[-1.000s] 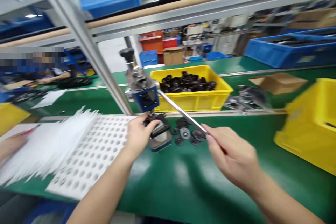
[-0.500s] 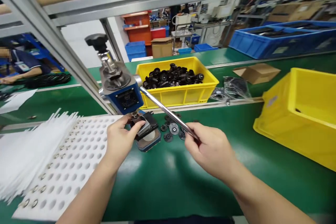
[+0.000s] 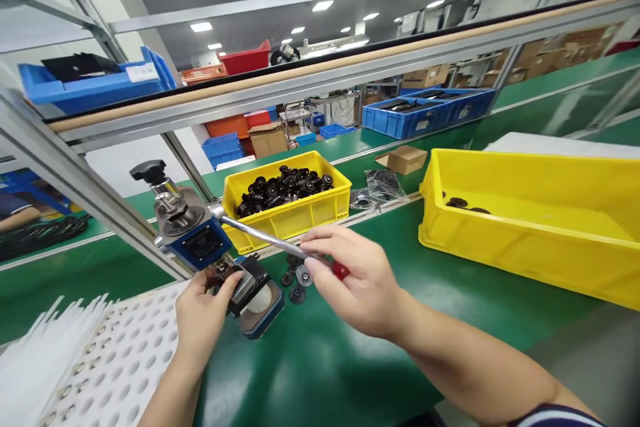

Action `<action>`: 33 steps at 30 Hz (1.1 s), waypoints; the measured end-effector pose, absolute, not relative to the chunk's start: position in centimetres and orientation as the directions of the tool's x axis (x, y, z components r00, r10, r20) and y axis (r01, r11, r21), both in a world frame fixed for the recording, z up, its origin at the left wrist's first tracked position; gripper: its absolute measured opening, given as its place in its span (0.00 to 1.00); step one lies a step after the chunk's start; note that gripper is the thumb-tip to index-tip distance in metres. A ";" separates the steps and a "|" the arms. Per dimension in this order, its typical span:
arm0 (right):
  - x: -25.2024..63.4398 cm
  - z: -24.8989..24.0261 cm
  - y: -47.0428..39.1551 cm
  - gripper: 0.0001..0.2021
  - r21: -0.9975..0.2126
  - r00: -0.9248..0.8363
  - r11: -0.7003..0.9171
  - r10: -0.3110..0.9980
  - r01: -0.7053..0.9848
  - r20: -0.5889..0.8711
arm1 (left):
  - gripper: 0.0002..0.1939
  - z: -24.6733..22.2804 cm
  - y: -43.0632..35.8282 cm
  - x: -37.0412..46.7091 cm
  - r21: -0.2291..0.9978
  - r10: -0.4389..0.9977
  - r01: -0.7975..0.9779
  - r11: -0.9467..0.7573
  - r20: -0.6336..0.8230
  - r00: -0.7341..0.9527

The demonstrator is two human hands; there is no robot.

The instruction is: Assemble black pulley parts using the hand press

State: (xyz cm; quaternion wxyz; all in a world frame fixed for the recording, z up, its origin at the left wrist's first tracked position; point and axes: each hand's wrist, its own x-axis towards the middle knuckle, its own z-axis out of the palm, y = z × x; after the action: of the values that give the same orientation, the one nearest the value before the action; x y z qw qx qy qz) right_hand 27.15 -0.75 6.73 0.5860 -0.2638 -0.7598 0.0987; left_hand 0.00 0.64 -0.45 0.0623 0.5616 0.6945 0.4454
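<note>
On the green bench stands a small blue hand press [image 3: 203,243] with a black knob on top. My left hand [image 3: 200,313] is closed at its lower end, thumb and fingers pinching a small dark part [image 3: 231,273] under the ram; the fingers partly hide it. My right hand [image 3: 357,280] is around the press's steel lever [image 3: 265,235], fingers fairly straight over it, and a red knob [image 3: 341,271] shows at the palm. Several black flanged wheels [image 3: 297,294] lie just right of the press base [image 3: 263,320].
Behind the press, a yellow bin [image 3: 285,223] is full of black wheels. Another yellow bin [image 3: 500,240] at right holds a few. A white foam tray [image 3: 145,347] with metal rings stands left, beside white strips [image 3: 35,367]. A metal frame post [image 3: 95,180] rises nearby.
My view has tilted up and turned right. The lever sits at a shallower slope, its end raised. My right-hand fingers have straightened, exposing the red knob. My left hand stays at the part.
</note>
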 end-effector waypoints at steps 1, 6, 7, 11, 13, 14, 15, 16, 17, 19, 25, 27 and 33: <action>27.3 7.4 -0.9 0.08 -0.446 -0.140 0.857 0.491 0.259 0.860 | 0.20 -0.4 0.6 0.0 0.698 0.837 0.714 -0.055 0.422 -0.348; 27.8 9.3 -1.3 0.22 -0.518 -0.034 0.846 0.526 0.124 0.850 | 0.16 -0.7 -1.6 0.8 0.647 0.686 0.737 -0.195 0.627 -0.369; 27.7 9.0 -1.1 0.25 -0.542 -0.035 0.835 0.547 0.093 0.837 | 0.15 -0.9 -2.4 1.2 0.650 0.644 0.726 -0.225 0.658 -0.390; 26.9 4.6 0.3 0.24 -0.616 -0.164 0.788 0.609 0.006 0.776 | 0.13 -2.9 -5.8 3.4 0.853 0.784 0.436 -0.287 0.471 -0.405; 26.6 0.4 1.3 0.21 -0.652 -0.296 0.758 0.624 0.004 0.723 | 0.14 -4.7 -6.5 5.0 0.973 0.934 0.159 -0.166 0.207 -0.292; 26.4 -2.1 1.8 0.22 -0.661 -0.365 0.750 0.621 0.018 0.694 | 0.15 -5.9 -6.3 5.7 0.998 0.976 0.001 -0.070 0.069 -0.204; 26.2 -4.6 2.2 0.25 -0.663 -0.419 0.748 0.613 0.036 0.670 | 0.16 -7.1 -5.9 6.3 0.987 0.993 -0.156 0.028 -0.045 -0.110; 25.9 -7.1 2.5 0.29 -0.664 -0.462 0.745 0.612 0.063 0.642 | 0.17 -8.5 -5.4 6.7 0.949 0.991 -0.291 0.120 -0.133 -0.025; 25.5 -9.4 2.5 0.31 -0.673 -0.493 0.733 0.624 0.100 0.606 | 0.18 -9.9 -4.8 6.9 0.898 0.981 -0.395 0.195 -0.187 0.060; 24.6 -13.0 2.0 0.34 -0.686 -0.547 0.700 0.660 0.199 0.515 | 0.20 -12.6 -4.1 6.9 0.801 0.949 -0.509 0.315 -0.269 0.163; 23.1 -15.6 0.4 0.30 -0.680 -0.625 0.645 0.700 0.348 0.345 | 0.15 -16.5 -4.2 5.8 0.716 0.889 -0.528 0.457 -0.367 0.272; 23.0 -15.5 0.5 0.29 -0.681 -0.597 0.627 0.727 0.378 0.338 | 0.14 -16.8 -4.2 5.7 0.716 0.879 -0.511 0.476 -0.369 0.301; 23.4 -15.6 0.7 0.27 -0.721 -0.587 0.600 0.738 0.347 0.332 | 0.15 -16.9 -4.3 5.9 0.742 0.880 -0.477 0.470 -0.356 0.313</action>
State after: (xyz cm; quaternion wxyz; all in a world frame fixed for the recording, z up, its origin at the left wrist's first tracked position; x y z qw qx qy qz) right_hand 23.39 0.72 -15.63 0.3178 -0.3247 -0.8360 0.3077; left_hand 5.91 -4.33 -16.86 0.7665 0.2624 0.3839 0.4429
